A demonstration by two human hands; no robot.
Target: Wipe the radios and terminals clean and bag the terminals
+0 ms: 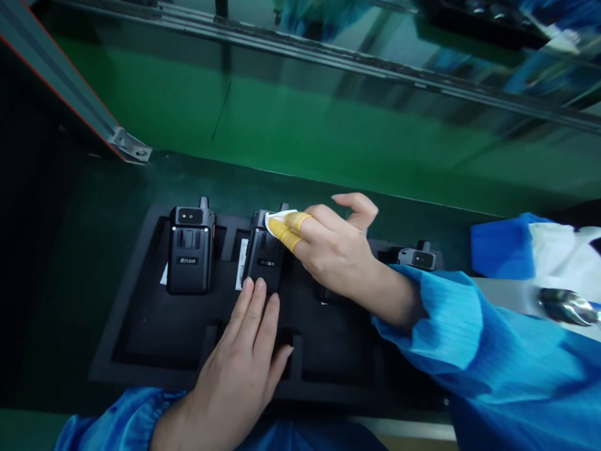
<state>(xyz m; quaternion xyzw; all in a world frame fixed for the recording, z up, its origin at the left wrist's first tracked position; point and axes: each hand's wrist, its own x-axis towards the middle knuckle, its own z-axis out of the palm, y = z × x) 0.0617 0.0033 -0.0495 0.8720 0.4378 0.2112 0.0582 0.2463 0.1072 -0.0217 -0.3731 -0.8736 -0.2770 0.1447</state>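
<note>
A black foam tray (141, 326) lies on a dark green belt and holds black handheld devices marked "Riton". My left hand (244, 357) rests flat on the tray, fingers together and stretched out, fingertips touching the lower edge of the middle device (263, 263). My right hand (333, 244) wears yellow finger cots and pinches a small white cloth (277, 218) against the top of that middle device. A second device (190, 250) stands in the slot to the left. A third device (417, 255) shows partly behind my right wrist.
A green back wall (300, 125) with a metal rail runs behind the belt. A metal frame post (70, 94) slants in from the upper left. At the right lie blue fabric (498, 244), a white sheet and a shiny metal object (563, 305). Empty tray pockets (338, 351) lie near me.
</note>
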